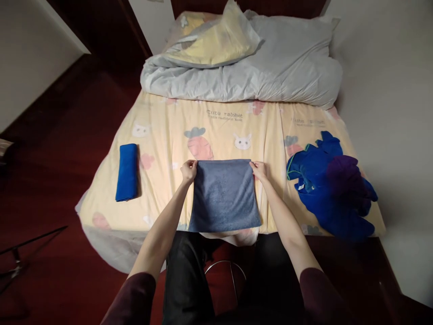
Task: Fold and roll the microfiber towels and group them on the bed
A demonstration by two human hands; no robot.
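A grey-blue towel (pixel 223 196) hangs or lies spread at the near edge of the bed, roughly square, its top edge pulled straight. My left hand (pixel 189 171) pinches its upper left corner. At the upper right corner, my right hand (pixel 259 170) grips the cloth between thumb and fingers. To the left on the bedsheet (pixel 162 135) rests a folded bright blue cloth (pixel 127 172). A crumpled pile of blue and purple cloths (pixel 333 189) lies at the right, one with a green edge.
A rolled-back grey quilt (pixel 291 58) and a yellow pillow (pixel 219 43) cover the head of the bed. A wall (pixel 399 113) stands close on the right. Dark red floor (pixel 61 158) and a thin black stand (pixel 34 240) are at the left.
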